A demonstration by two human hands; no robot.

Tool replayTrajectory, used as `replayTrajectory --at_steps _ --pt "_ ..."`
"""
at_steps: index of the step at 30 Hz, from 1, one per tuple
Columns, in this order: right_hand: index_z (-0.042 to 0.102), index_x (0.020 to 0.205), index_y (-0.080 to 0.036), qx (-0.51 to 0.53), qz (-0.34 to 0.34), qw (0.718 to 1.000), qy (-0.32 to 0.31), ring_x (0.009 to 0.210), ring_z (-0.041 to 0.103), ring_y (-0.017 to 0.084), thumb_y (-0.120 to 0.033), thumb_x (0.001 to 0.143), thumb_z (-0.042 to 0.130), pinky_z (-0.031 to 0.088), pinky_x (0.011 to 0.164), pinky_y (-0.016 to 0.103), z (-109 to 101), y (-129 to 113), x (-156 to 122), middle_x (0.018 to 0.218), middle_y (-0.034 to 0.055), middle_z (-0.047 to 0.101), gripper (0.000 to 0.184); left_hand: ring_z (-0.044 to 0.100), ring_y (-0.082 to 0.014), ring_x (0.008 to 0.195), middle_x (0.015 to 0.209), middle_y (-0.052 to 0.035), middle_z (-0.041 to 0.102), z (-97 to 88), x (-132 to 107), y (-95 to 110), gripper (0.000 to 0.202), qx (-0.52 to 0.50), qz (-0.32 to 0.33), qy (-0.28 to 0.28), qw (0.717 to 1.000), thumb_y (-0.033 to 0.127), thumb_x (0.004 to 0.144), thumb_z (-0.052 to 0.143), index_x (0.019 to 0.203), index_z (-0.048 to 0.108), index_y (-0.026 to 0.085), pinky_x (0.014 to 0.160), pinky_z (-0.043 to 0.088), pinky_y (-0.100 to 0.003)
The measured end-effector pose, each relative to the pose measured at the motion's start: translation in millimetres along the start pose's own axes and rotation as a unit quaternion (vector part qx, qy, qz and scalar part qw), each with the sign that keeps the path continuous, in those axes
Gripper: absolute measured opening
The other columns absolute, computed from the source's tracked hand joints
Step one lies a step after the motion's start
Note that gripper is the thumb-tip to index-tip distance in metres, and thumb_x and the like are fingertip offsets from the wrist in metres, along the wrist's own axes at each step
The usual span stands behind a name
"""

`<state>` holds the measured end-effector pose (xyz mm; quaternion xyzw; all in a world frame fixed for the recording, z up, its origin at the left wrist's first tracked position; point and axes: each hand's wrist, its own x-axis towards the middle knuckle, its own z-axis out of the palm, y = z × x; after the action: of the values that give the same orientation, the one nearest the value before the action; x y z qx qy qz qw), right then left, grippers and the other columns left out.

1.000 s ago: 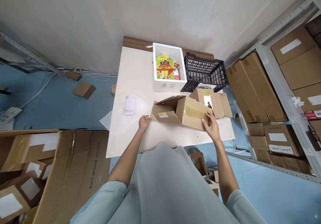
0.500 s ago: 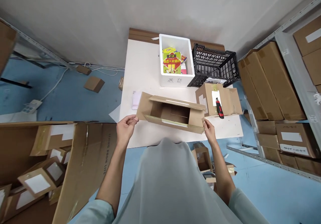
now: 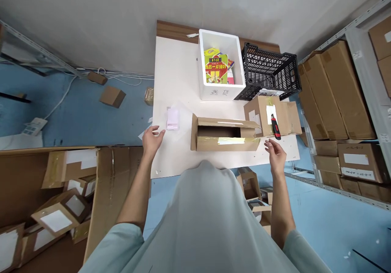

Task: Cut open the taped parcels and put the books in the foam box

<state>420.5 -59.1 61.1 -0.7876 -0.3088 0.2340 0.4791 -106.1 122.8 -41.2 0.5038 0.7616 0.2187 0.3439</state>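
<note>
An opened cardboard box (image 3: 210,144) stands on the white table (image 3: 174,159) in front of me, its top flaps apart and no hand on it. My left hand (image 3: 152,141) hovers at the table's left edge, fingers apart and holding nothing. Closest to it lies a pale pink packet (image 3: 172,119) on a clear plastic sheet. My right hand (image 3: 276,155) is off the box's right end, empty, with its fingers loosely spread. Just above that hand a red and black box cutter (image 3: 275,127) rests on a second cardboard box (image 3: 262,106).
At the back of the table stand a white foam box (image 3: 222,93) holding colourful books and a black plastic crate (image 3: 269,67). A large carton (image 3: 105,199) with several smaller boxes is at lower left. Shelving with cartons (image 3: 339,89) lines the right side.
Both hands have let go of the cardboard box and moved apart from it. The box now sits level on the table, and the pink packet shows more fully.
</note>
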Motion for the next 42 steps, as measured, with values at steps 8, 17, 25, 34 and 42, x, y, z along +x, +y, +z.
replayTrajectory --at_steps 8,17,25,34,42 --pt "0.081 0.126 -0.017 -0.026 0.018 0.999 0.018 0.117 0.085 0.035 -0.07 0.093 0.081 0.071 0.103 0.056 8 -26 -50 0.123 0.0187 0.088 0.063 0.065 -0.0495 0.144 0.156 -0.0362 0.062 53.9 33 -33 0.059 0.174 -0.066 -0.141 0.972 0.03 0.098 0.074 0.148 0.061 0.003 0.119 0.053 -0.059" --pt "0.084 0.122 -0.018 -0.045 -0.027 0.999 0.009 0.105 0.087 0.032 -0.07 0.098 0.079 0.071 0.099 0.053 15 -66 -55 0.117 0.0168 0.089 0.057 0.075 -0.0356 0.121 0.139 -0.0202 0.074 34.5 -17 -27 0.017 0.154 0.0 -0.134 0.979 0.029 0.094 0.067 0.097 0.078 0.016 0.113 0.057 -0.047" --pt "0.088 0.123 -0.027 -0.104 -0.227 0.946 -0.206 0.106 0.083 0.028 -0.061 0.109 0.071 0.069 0.103 0.047 65 -132 -30 0.121 0.01 0.087 0.04 0.081 -0.0274 0.114 0.125 -0.0096 0.086 -73.7 -86 94 0.021 -0.129 0.19 -0.001 0.973 0.04 0.094 0.077 0.084 0.071 0.023 0.07 0.058 -0.031" --pt "0.043 0.18 -0.046 0.147 -0.196 0.822 -0.514 0.166 0.051 0.038 -0.073 0.072 0.104 0.05 0.133 0.056 100 -159 -40 0.187 0.0077 0.042 0.127 0.069 -0.0176 0.068 0.073 0.0001 0.07 -81.0 -162 237 0.049 -0.378 0.285 -0.098 0.876 0.056 0.091 0.093 0.08 0.057 0.024 0.068 0.057 -0.031" --pt "0.059 0.171 -0.031 0.21 -0.108 0.858 -0.456 0.136 0.074 0.031 -0.05 0.08 0.101 0.06 0.118 0.044 89 -135 -30 0.159 0.0101 0.072 0.102 0.074 -0.0197 0.081 0.089 -0.0052 0.079 -14.5 -189 295 0.048 -0.313 0.242 -0.187 0.899 0.064 0.093 0.09 0.086 0.067 0.023 0.074 0.061 -0.031"
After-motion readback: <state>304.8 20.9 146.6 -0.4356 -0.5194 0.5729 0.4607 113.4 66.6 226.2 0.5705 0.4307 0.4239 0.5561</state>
